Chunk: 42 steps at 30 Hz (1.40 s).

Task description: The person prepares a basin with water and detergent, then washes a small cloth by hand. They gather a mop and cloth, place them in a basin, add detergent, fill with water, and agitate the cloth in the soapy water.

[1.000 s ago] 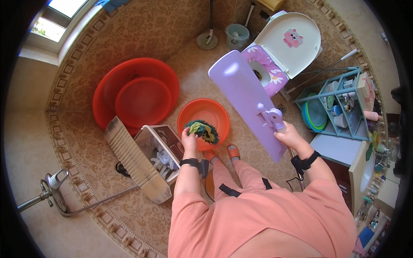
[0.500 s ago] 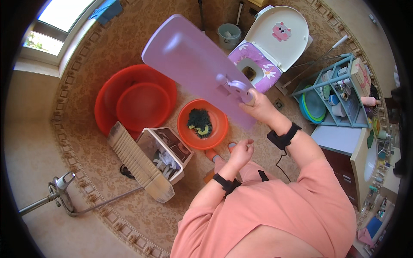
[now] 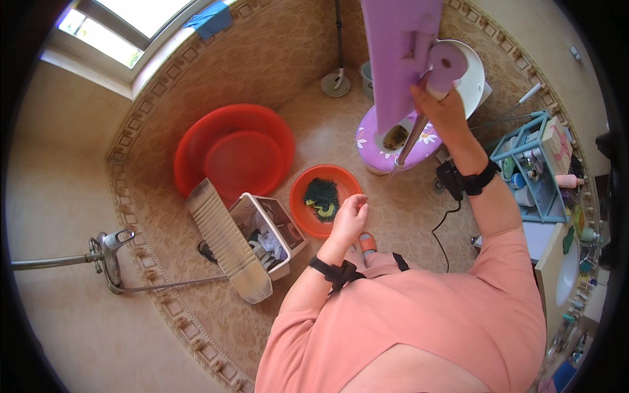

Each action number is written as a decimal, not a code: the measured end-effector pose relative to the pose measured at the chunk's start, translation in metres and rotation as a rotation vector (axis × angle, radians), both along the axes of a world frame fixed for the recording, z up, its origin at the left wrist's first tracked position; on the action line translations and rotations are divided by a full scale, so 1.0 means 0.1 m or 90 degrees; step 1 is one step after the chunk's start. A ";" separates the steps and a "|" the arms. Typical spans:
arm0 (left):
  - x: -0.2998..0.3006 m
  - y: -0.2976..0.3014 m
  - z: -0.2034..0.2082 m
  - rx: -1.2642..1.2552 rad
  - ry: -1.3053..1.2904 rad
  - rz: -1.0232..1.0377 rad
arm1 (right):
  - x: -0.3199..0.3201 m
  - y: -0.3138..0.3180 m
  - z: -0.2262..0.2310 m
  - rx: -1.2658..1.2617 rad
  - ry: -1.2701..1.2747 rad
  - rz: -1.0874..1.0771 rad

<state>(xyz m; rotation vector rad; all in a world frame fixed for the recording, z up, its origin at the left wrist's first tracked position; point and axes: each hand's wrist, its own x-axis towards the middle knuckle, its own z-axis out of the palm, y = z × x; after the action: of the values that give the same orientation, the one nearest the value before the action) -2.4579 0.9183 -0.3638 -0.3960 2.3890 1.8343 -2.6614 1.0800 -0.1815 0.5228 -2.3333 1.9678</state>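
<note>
My right hand (image 3: 445, 111) is raised at the upper right, wrapped round the joint end of a flat mop. The mop's long purple plate (image 3: 401, 59) stands nearly upright above the hand, cut off by the top edge. Its metal pole (image 3: 411, 141) slants down from the hand in front of the toilet seat's purple cover (image 3: 370, 141). My left hand (image 3: 350, 219) is closed with its fingers curled, and nothing shows in it. It hangs over the near right rim of an orange-red basin (image 3: 299, 209), which holds a dark green shaggy cloth (image 3: 321, 196) with a yellow-green part.
Large red tubs (image 3: 190, 150) stand at the left. A ribbed washboard (image 3: 226, 239) leans across a white bin (image 3: 295, 247) of crumpled items. A long-handled round-headed tool (image 3: 336, 84) stands by the far wall. A blue shelf rack (image 3: 549, 170) and washbasin (image 3: 567, 272) are at the right.
My right hand has moved up and right, turning the mop from a broad slant to nearly upright. The pole now shows. My view has shifted, and my left hand stays low near the basin.
</note>
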 end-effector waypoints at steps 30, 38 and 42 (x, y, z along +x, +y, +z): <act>0.35 0.55 0.82 -0.297 0.222 0.642 | 1.23 -1.42 0.31 -0.162 -0.134 0.943; 1.42 1.22 0.33 -0.272 0.095 0.813 | 2.39 -1.09 0.81 -0.274 -0.150 1.138; 2.35 1.75 0.09 -0.348 0.024 0.907 | 2.96 -0.91 0.96 -0.339 -0.172 1.168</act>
<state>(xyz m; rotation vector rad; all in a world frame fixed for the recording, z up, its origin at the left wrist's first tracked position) -2.2225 1.0936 -0.3551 -2.6021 2.7327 1.1949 -2.3657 0.9894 -0.0853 3.0546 -0.7862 2.8681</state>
